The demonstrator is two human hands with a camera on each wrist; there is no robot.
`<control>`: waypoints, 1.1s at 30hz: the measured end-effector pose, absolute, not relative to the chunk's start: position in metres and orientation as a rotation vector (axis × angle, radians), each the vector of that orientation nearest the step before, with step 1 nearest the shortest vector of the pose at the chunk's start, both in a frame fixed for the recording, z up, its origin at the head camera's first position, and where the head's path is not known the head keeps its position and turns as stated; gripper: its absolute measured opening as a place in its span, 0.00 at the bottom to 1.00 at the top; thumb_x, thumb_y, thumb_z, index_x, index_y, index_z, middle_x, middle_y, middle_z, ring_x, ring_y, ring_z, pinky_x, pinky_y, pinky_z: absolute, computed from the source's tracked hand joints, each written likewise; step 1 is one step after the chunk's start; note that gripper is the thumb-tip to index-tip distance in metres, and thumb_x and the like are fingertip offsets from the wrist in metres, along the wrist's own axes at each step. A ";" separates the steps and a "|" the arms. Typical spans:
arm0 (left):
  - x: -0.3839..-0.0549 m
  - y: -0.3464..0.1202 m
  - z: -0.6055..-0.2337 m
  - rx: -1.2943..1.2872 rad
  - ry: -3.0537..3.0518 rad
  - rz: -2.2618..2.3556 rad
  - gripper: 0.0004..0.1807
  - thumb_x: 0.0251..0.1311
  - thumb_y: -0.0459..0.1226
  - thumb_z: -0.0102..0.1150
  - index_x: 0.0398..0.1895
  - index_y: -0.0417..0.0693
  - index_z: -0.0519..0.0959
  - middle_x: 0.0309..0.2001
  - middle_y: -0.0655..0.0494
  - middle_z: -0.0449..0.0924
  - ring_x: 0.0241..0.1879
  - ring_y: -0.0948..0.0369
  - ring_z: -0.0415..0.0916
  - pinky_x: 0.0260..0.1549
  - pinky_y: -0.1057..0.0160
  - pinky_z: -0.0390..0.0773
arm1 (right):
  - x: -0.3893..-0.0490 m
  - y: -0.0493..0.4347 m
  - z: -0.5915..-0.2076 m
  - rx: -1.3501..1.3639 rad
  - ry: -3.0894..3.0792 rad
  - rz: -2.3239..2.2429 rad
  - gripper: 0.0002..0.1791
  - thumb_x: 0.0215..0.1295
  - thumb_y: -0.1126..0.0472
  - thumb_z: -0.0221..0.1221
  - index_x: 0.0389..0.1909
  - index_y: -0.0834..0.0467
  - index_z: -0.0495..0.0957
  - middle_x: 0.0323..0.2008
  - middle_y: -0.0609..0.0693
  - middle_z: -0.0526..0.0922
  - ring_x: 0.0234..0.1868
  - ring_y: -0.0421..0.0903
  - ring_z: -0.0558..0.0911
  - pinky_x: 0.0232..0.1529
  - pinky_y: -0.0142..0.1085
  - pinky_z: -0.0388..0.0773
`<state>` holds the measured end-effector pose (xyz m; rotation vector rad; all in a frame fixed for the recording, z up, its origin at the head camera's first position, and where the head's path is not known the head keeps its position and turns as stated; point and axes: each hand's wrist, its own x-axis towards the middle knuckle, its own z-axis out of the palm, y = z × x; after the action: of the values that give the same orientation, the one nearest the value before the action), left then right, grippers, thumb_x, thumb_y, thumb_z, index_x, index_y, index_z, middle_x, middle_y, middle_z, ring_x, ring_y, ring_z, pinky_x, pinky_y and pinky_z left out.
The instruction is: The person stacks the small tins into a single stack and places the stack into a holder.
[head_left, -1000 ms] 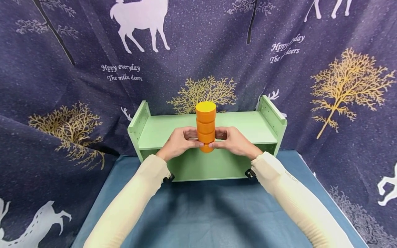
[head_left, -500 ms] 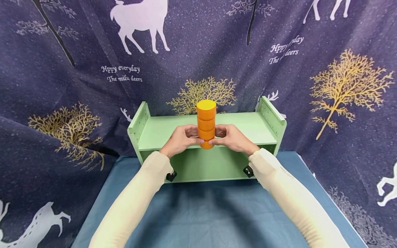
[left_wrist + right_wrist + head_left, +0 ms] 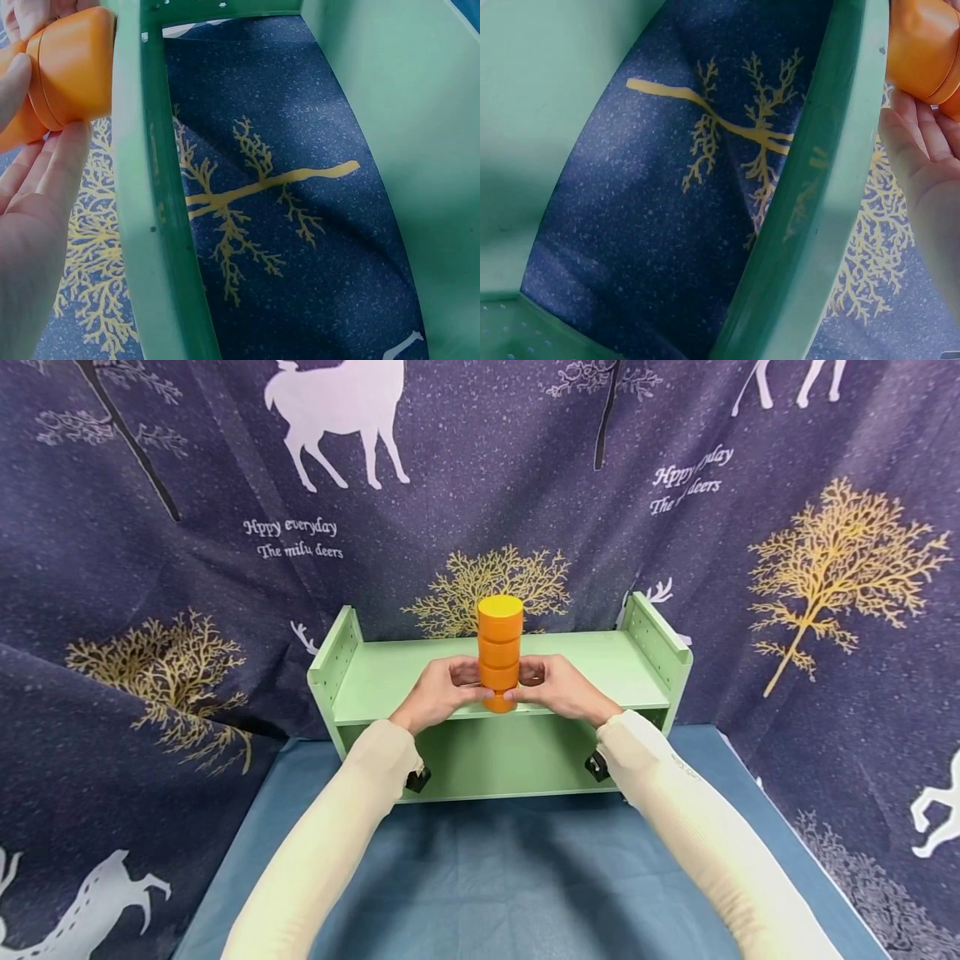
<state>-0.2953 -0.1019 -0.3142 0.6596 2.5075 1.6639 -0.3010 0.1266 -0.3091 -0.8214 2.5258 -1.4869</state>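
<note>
An upright orange stack of cup-like sections (image 3: 499,647) with a yellow top is held between both hands in the head view. My left hand (image 3: 441,689) grips its left side, thumb in front and fingers behind. From the right, my right hand (image 3: 561,685) grips it the same way, the two thumbs nearly meeting low on the stack. Behind it in the head view lies the upper board of a light green shelf (image 3: 393,670), whose front edge the stack's bottom overlaps. Both wrist views show an orange section (image 3: 79,67) close to the green board's edge.
The shelf has raised side panels (image 3: 660,647) at both ends and an open lower bay (image 3: 498,760) under the board. It stands on a blue-covered table (image 3: 480,877). A dark patterned cloth (image 3: 480,485) hangs behind and at both sides.
Both hands and the orange stack have moved steadily up in the head view, so the stack's bottom now sits near the upper board's front edge. The grip looks the same.
</note>
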 end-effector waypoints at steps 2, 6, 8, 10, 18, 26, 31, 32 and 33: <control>-0.297 -0.101 -0.314 0.661 2.509 1.667 0.27 0.58 0.34 0.72 0.61 0.41 0.77 0.55 0.47 0.82 0.53 0.54 0.81 0.55 0.58 0.81 | -0.303 0.127 -0.309 -0.818 2.537 -1.480 0.28 0.62 0.64 0.69 0.62 0.66 0.75 0.51 0.60 0.84 0.52 0.54 0.84 0.58 0.49 0.80; -0.298 -0.099 -0.314 0.646 2.513 1.669 0.26 0.58 0.33 0.71 0.61 0.40 0.77 0.55 0.46 0.82 0.54 0.53 0.81 0.56 0.58 0.81 | -0.306 0.127 -0.309 -0.816 2.552 -1.469 0.27 0.62 0.64 0.69 0.62 0.66 0.76 0.50 0.60 0.85 0.51 0.54 0.84 0.57 0.50 0.79; -0.299 -0.098 -0.313 0.634 2.523 1.665 0.26 0.59 0.33 0.71 0.61 0.40 0.77 0.55 0.46 0.82 0.54 0.53 0.81 0.56 0.58 0.81 | -0.308 0.127 -0.309 -0.815 2.554 -1.465 0.27 0.63 0.63 0.69 0.62 0.66 0.76 0.50 0.60 0.85 0.51 0.54 0.84 0.57 0.49 0.79; -0.300 -0.098 -0.313 0.626 2.529 1.663 0.26 0.59 0.33 0.71 0.61 0.40 0.77 0.56 0.47 0.82 0.54 0.53 0.81 0.57 0.57 0.80 | -0.309 0.127 -0.309 -0.810 2.555 -1.461 0.27 0.63 0.63 0.69 0.61 0.65 0.76 0.50 0.59 0.85 0.51 0.54 0.84 0.57 0.49 0.80; -0.302 -0.098 -0.313 0.594 2.524 1.663 0.27 0.61 0.33 0.70 0.63 0.40 0.75 0.57 0.47 0.81 0.56 0.53 0.79 0.59 0.56 0.79 | -0.314 0.126 -0.309 -0.786 2.556 -1.452 0.26 0.63 0.62 0.69 0.61 0.64 0.77 0.49 0.59 0.85 0.50 0.53 0.83 0.56 0.48 0.80; -0.302 -0.096 -0.312 0.560 2.522 1.673 0.27 0.61 0.32 0.69 0.64 0.40 0.74 0.59 0.46 0.79 0.57 0.53 0.78 0.59 0.57 0.78 | -0.313 0.124 -0.307 -0.811 2.577 -1.432 0.25 0.63 0.64 0.68 0.60 0.65 0.77 0.48 0.58 0.85 0.49 0.53 0.83 0.55 0.47 0.80; -0.302 -0.097 -0.312 0.554 2.518 1.678 0.28 0.62 0.32 0.68 0.65 0.41 0.73 0.61 0.46 0.78 0.60 0.53 0.76 0.60 0.57 0.77 | -0.312 0.124 -0.306 -0.810 2.580 -1.416 0.26 0.64 0.63 0.67 0.62 0.65 0.76 0.50 0.58 0.85 0.51 0.53 0.83 0.56 0.47 0.80; -0.302 -0.097 -0.311 0.551 2.522 1.677 0.28 0.62 0.33 0.68 0.65 0.41 0.73 0.61 0.47 0.77 0.60 0.53 0.76 0.61 0.57 0.77 | -0.313 0.124 -0.306 -0.812 2.578 -1.414 0.26 0.64 0.63 0.67 0.62 0.65 0.75 0.51 0.58 0.84 0.52 0.53 0.83 0.56 0.48 0.79; -0.302 -0.098 -0.311 0.551 2.528 1.675 0.28 0.62 0.33 0.69 0.65 0.41 0.73 0.62 0.46 0.77 0.61 0.52 0.75 0.61 0.57 0.77 | -0.313 0.124 -0.306 -0.813 2.575 -1.414 0.27 0.64 0.63 0.67 0.63 0.65 0.75 0.53 0.58 0.84 0.53 0.53 0.82 0.57 0.48 0.79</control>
<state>-0.3017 -0.0980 -0.3109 0.5506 2.5277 1.6746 -0.3126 0.1237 -0.3057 -0.8131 2.5752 -1.4142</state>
